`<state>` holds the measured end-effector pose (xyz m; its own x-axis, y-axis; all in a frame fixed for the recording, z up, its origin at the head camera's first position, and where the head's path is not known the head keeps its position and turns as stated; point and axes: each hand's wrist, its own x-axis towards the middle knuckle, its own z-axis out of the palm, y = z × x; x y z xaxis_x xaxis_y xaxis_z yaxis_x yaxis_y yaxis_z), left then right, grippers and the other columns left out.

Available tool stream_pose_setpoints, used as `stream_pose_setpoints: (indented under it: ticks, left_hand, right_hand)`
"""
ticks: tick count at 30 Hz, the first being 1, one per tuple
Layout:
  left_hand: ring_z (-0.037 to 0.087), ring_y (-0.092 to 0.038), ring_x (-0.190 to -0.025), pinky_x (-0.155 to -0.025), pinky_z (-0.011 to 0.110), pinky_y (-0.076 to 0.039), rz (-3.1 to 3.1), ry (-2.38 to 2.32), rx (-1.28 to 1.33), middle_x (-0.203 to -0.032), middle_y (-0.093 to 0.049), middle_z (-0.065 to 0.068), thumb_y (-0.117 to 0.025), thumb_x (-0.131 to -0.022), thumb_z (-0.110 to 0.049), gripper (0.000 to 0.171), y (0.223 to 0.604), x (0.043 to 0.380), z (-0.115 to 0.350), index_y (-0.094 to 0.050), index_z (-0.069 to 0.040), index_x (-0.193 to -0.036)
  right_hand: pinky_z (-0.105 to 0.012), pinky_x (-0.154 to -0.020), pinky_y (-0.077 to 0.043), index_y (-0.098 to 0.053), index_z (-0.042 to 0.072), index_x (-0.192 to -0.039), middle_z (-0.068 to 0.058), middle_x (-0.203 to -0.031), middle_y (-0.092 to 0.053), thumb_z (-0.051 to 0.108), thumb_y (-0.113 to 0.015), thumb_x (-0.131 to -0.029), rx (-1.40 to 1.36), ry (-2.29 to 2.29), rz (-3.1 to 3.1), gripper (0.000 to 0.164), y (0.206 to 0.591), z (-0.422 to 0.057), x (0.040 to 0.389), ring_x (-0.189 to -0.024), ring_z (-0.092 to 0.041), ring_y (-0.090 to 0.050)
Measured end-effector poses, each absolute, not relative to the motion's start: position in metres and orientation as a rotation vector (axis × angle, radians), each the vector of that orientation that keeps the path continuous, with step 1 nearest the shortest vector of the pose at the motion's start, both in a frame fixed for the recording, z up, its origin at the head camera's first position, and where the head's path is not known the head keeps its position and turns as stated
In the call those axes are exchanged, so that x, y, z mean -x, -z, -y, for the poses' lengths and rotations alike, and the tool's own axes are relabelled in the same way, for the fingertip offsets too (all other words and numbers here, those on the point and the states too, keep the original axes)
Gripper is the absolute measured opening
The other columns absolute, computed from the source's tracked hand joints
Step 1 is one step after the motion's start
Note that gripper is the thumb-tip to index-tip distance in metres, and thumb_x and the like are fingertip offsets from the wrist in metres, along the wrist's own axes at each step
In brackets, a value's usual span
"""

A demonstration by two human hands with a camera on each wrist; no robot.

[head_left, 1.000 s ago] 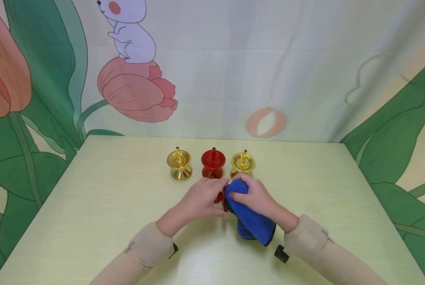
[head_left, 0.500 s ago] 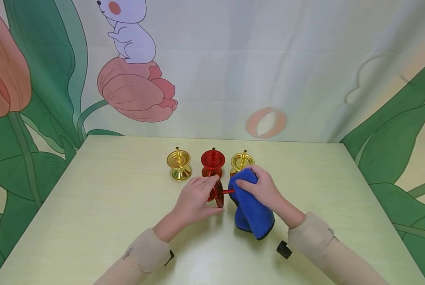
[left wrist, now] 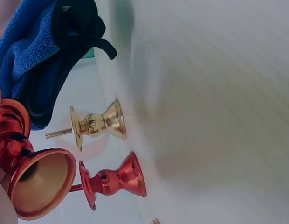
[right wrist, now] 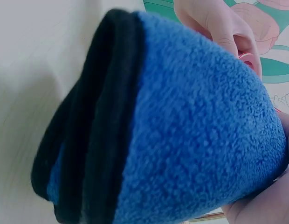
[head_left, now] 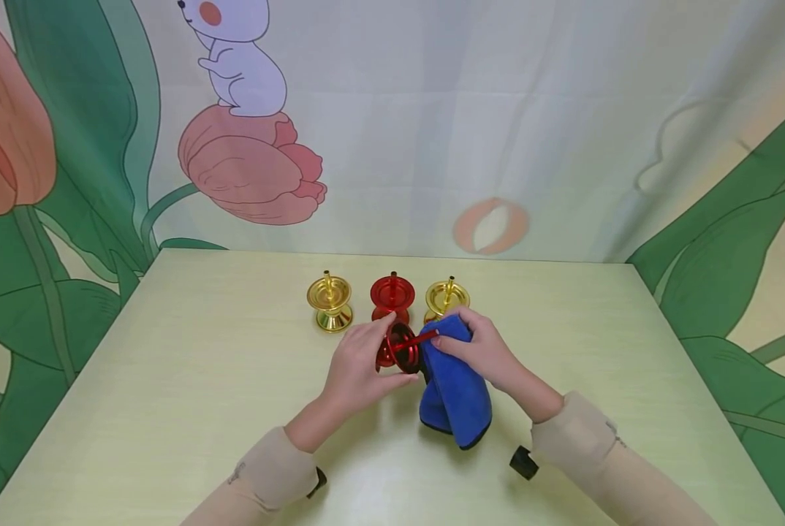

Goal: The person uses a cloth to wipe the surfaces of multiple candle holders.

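Note:
My left hand (head_left: 359, 369) grips a red metal candle holder (head_left: 402, 349) by its body, thumb below and fingers above. The holder lies tilted on its side, dish and spike facing right; in the left wrist view its hollow base (left wrist: 44, 184) shows. My right hand (head_left: 481, 347) pinches a folded blue cloth (head_left: 458, 394) with dark edging, just right of the dish. The spike's tip overlaps the cloth beside the right thumb. In the right wrist view the cloth (right wrist: 196, 126) hides most of the holder.
Behind the hands three candle holders stand upright in a row: a gold one (head_left: 330, 299) at left, a red one (head_left: 392, 294) in the middle, another gold one (head_left: 446, 295) at right. The pale table (head_left: 202, 351) ends at a printed curtain (head_left: 392, 146).
The cloth has come off the spike, which now shows. The left hand has drawn slightly left and turned the holder so its dish faces more upward toward the head camera.

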<state>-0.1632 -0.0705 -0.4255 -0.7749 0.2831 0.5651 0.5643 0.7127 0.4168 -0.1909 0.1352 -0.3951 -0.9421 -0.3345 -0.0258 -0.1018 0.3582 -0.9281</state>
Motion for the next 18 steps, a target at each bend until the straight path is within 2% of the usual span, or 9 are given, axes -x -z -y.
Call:
stream_pose_setpoints:
  ticks: [9, 18]
  left_hand:
    - [0.018, -0.058, -0.098, -0.096, 0.038, -0.039, 2.355, 0.785, 0.621, -0.111, -0.062, 0.007, -0.080, -0.052, -0.047, 0.088, 0.426, 0.162, 0.068, -0.049, -0.005, -0.123]
    - [0.018, -0.059, -0.099, -0.091, 0.036, -0.043, 2.255, 0.737, 0.712, -0.111, -0.062, 0.009, -0.081, -0.051, -0.046, 0.085, 0.423, 0.159, 0.063, -0.053, -0.001, -0.117]
  right_hand:
    - [-0.033, -0.068, -0.053, -0.054, 0.007, -0.105, -0.016, -0.101, -0.060, 0.021, -0.064, -0.080, 0.454, 1.568, -2.396, 0.030, 0.398, -0.135, 0.187, -0.078, -0.020, -0.061]
    - [-0.031, -0.070, -0.051, -0.056, 0.005, -0.102, -0.014, -0.105, -0.059, 0.018, -0.065, -0.080, 0.478, 1.604, -2.366, 0.027, 0.398, -0.128, 0.180, -0.085, -0.022, -0.058]
